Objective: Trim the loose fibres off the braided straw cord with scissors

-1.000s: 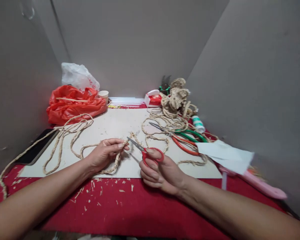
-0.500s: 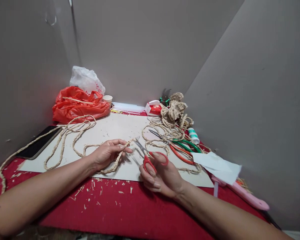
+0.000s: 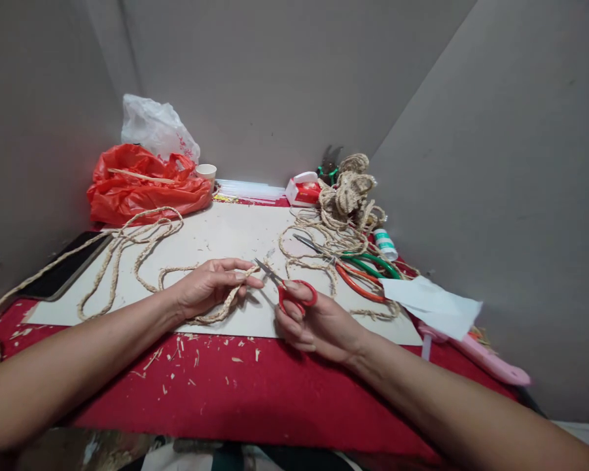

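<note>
My left hand point(image 3: 211, 286) pinches a braided straw rope point(image 3: 227, 306) near its end, just above the white board point(image 3: 226, 229). From that hand the rope runs left across the board in loose loops and over a dark phone point(image 3: 59, 268). Red-handled scissors point(image 3: 298, 296) are in my right hand point(image 3: 319, 327), with fingers through the loops. Their blades are closed, and the tips point up and left at the rope's end. Whether the blades touch the rope I cannot tell.
Right of the hands lie tangled rope point(image 3: 348, 190), larger scissors with green and orange handles point(image 3: 363, 278), a small white-green bottle point(image 3: 385, 244), paper point(image 3: 432, 304) and a pink glue gun point(image 3: 491, 360). A red plastic bag point(image 3: 147, 190) and paper cup point(image 3: 206, 173) stand back left. Straw scraps litter the red cloth point(image 3: 216, 386).
The scissor blades, apart before, have come together at the rope's end. A thin rope tip that reached past the blades no longer shows on the rope. The camera view has tilted down slightly.
</note>
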Demonstrator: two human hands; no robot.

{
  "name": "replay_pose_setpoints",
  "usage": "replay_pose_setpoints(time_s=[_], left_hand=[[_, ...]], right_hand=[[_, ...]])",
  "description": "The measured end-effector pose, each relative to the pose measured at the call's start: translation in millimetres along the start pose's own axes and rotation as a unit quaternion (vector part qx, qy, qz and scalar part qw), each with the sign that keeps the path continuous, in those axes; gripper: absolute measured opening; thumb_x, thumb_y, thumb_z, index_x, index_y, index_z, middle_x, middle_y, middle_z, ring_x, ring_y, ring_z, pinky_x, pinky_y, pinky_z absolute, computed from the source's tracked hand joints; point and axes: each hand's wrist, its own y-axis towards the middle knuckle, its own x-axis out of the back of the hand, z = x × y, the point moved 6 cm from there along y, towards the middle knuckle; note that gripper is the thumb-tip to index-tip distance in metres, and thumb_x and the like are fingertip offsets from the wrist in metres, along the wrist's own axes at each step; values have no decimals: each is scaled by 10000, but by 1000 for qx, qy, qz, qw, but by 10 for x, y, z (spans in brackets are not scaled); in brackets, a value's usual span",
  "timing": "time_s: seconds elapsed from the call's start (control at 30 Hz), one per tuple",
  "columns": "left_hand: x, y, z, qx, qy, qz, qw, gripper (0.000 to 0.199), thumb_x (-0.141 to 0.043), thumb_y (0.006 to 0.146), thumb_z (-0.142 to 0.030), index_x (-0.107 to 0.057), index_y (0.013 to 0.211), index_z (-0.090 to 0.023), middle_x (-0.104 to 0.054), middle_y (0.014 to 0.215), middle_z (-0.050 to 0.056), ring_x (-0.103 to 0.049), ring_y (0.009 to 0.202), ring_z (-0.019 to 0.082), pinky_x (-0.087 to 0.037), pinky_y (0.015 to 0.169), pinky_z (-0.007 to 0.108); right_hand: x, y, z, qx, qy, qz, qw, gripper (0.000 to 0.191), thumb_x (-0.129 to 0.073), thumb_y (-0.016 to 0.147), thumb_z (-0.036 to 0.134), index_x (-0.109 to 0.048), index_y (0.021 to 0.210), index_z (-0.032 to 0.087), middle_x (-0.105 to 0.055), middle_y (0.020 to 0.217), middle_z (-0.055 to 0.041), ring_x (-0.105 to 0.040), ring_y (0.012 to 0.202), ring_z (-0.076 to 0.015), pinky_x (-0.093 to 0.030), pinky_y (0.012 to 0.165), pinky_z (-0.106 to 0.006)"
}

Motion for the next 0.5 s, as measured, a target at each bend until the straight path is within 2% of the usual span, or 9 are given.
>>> replay_pose_setpoints(time_s=[0.2, 0.37, 0.5], left_hand=[[15, 24, 14, 2, 3, 13, 1000, 310, -732, 695, -103, -677, 1000, -95, -735, 886, 144, -600, 568, 96, -430, 503, 192], [-9, 19, -26, -13, 14, 6, 1000, 255, -705, 751, -131, -673, 1002, -107, -709, 974, 118, -562, 561, 70, -422, 480, 184], [-26, -5, -47, -16, 19, -1, 1000, 231, -696, 758, -137, -652, 984, -116, -709, 937, 104, -550, 539, 62, -422, 491, 185]], right_hand=[[-3, -31, 110, 52, -21, -41, 998, 428, -589, 809, 470, -470, 536, 163, -514, 426, 33, -350, 305, -51, -267, 314, -163], [-43, -44, 69, 62, -72, -17, 995, 425, -595, 808, 468, -510, 541, 149, -524, 429, 23, -373, 307, -54, -301, 316, -169], [-50, -37, 47, 69, -101, -8, 992, 429, -599, 809, 476, -525, 550, 142, -530, 433, 18, -393, 314, -54, -311, 322, -165]])
